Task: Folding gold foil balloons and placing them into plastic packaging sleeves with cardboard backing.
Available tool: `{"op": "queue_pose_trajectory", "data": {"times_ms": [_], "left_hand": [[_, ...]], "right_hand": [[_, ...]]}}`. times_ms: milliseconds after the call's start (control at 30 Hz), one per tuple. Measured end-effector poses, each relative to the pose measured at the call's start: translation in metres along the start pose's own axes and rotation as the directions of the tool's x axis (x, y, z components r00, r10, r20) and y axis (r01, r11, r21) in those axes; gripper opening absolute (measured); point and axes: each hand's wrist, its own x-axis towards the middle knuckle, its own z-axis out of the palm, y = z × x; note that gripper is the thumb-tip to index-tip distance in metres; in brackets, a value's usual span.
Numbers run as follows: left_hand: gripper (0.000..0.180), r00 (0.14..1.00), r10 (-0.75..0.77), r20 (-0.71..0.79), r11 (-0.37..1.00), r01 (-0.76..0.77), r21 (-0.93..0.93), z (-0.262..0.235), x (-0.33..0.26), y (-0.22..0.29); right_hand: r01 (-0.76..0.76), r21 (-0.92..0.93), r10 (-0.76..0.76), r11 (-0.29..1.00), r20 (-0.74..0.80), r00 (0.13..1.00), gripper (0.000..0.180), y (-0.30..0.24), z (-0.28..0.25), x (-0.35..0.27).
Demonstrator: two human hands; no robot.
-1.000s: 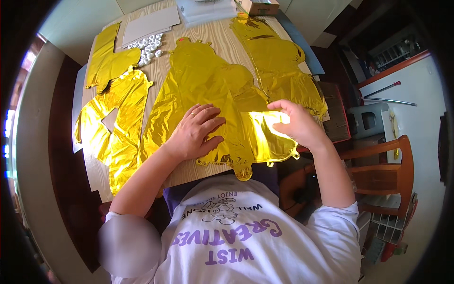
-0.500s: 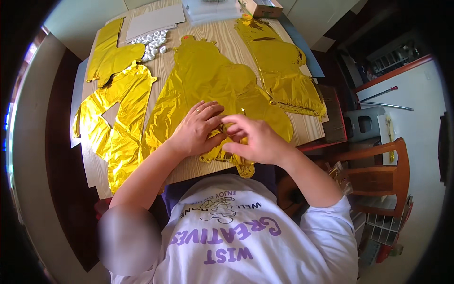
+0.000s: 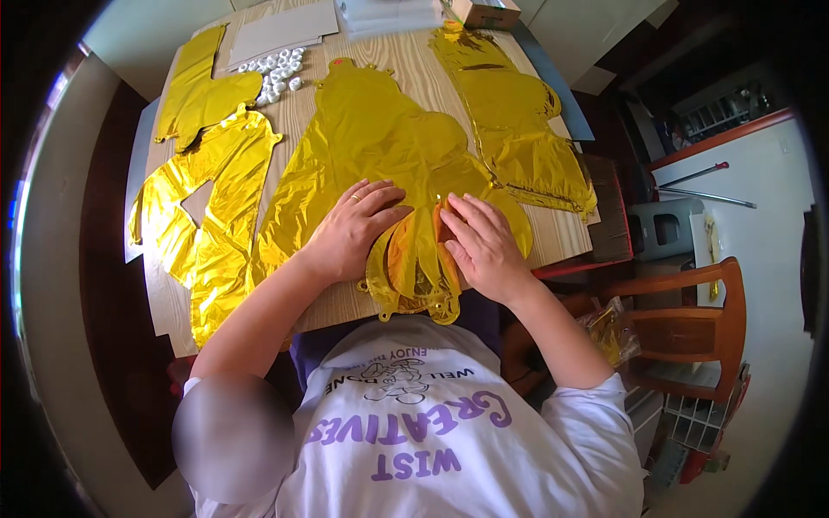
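Head view:
Left hand: my left hand (image 3: 356, 229) lies flat on the big gold balloon (image 3: 380, 155). My fingers are spread out and open. I grip nothing; I just press down.
Right hand: my right hand (image 3: 485, 246) lies flat too, just beside my left hand. It is open, palm down, and presses on the folded end of the balloon.
Balloon: the big gold balloon is flat, with no air in it. It lies in the middle of the table (image 3: 414, 65). Its near end is folded up under my hands, at the table edge close to me.
Other balloons: one more flat gold balloon (image 3: 514, 129) lies to the right. Two more lie to the left, one near me (image 3: 211, 216) and one far (image 3: 199, 91).
White bits: a small heap of white bits (image 3: 276, 69) sits at the far side, between the far left balloon and the big one.
Paper: a grey sheet (image 3: 281, 30) lies at the far edge.
Chair: a wooden chair (image 3: 691, 328) stands to my right, well apart from the table.
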Motion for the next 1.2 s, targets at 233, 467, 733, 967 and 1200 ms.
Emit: {"op": "queue_pose_trajectory", "data": {"times_ms": [233,467,733,967,1200], "left_hand": [[0.069,0.999,-0.004,0.033,1.0,0.003,0.025,0.0,0.001,-0.001],[0.071,0.999,-0.01,0.034,1.0,0.009,0.018,0.001,0.001,-0.001],[0.04,0.977,-0.212,0.013,0.919,0.204,-0.338,-0.007,0.008,-0.001],[0.041,0.992,0.116,-0.054,0.975,-0.124,-0.184,0.002,0.044,0.032],[0.043,0.993,0.103,-0.054,0.993,-0.106,-0.05,0.03,0.034,0.015]], "right_hand": [[0.01,-0.033,-0.009,0.999,0.047,0.999,0.047,-0.001,0.0,0.0],[-0.013,-0.054,0.018,0.998,0.1,0.995,0.052,-0.001,-0.003,0.001],[-0.042,-0.119,0.063,0.992,0.182,0.981,0.056,-0.007,-0.009,0.003],[-0.074,-0.15,0.106,0.986,0.221,0.97,0.055,-0.007,-0.013,0.006],[-0.068,-0.135,0.085,0.989,0.127,0.988,0.054,-0.008,-0.013,-0.003]]}}
